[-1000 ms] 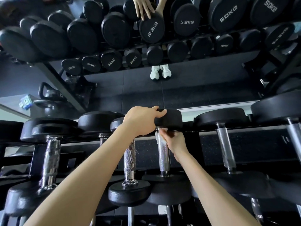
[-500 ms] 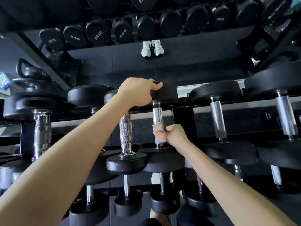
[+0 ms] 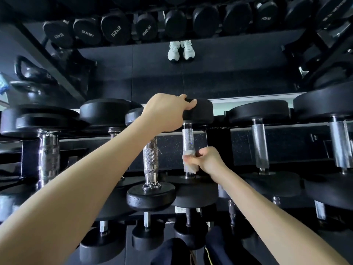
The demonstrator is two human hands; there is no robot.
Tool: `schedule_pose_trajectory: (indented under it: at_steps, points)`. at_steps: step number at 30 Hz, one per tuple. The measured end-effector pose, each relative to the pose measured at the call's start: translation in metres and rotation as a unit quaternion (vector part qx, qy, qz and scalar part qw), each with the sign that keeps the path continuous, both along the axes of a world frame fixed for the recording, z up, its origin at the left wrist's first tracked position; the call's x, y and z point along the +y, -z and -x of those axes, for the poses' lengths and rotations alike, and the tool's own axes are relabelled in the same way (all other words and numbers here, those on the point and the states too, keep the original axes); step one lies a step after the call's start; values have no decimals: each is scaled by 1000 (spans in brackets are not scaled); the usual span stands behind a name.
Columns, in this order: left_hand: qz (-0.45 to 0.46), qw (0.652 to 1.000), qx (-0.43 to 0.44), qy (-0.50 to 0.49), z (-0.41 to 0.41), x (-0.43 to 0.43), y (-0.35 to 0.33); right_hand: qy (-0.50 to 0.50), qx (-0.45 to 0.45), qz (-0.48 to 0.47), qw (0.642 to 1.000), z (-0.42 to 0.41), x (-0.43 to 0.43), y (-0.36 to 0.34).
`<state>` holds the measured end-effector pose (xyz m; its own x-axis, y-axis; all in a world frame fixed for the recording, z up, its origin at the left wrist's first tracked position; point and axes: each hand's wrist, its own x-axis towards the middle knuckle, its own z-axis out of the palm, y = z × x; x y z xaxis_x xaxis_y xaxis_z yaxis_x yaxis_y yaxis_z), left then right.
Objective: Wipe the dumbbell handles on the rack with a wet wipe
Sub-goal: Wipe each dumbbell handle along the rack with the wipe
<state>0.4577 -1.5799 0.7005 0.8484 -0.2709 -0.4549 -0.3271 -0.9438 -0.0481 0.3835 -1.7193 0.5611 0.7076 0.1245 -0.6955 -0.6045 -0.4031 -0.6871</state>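
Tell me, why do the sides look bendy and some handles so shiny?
Head view: the wide-angle lens bends the rack toward the edges; light glares off the chrome handle at left; the right hand and wet wipe look slightly blurred.

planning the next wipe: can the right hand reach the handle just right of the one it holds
Likely yes: right hand is level with the neighbouring handle, nothing in the gap between.
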Motion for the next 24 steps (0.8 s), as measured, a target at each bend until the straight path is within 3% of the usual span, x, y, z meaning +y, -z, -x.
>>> schedule_pose_trajectory:
  at_steps: [4,6,11,14,16,19,21,24]
  points:
    - [5,1000,2,-6,0,-1,-2,94,-9,-74,993,-8,6,-10]
    - [7,1000,1,-10,1,-1,-2,121,-37,-55,990,-13,14,-10]
    - [-8,1000,-6,-9,1,-2,-2,79,-200,209,954,-38,51,-19]
    - [-8,1000,-18,-2,3,-1,-1,42,-222,279,933,-36,62,-21]
    - [-8,1000,-27,4,5,-1,0,99,-212,222,947,-38,59,-17]
    - [-3,1000,-31,-5,5,-3,-1,236,-88,-63,966,-53,36,-7]
    - [-1,1000,-27,-15,5,-4,-1,221,-3,-186,957,-57,19,-3]
    - [5,999,-18,-29,4,-3,-1,188,78,-292,934,-55,9,8]
